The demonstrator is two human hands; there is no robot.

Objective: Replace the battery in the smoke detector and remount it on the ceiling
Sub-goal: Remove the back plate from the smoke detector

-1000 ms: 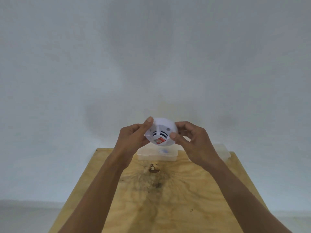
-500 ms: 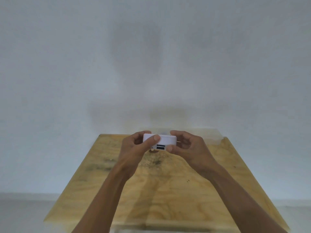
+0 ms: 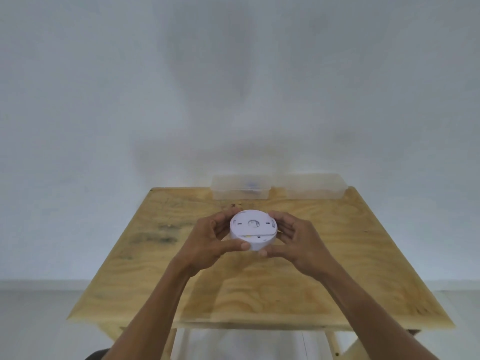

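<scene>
Two bare forearms reach into view from the bottom edge — no sleeves, no gloves. The bare left hand (image 3: 207, 242) and the bare right hand (image 3: 298, 242) carry no rings, and neither wrist behind them shows a watch, band or bracelet. The nails look short and unpainted, the thumbnail tips pale. Both forearms are slim and uncovered as far back from the hands as the bottom edge shows. Below the left forearm sits a dark patch — too cropped to identify.
</scene>
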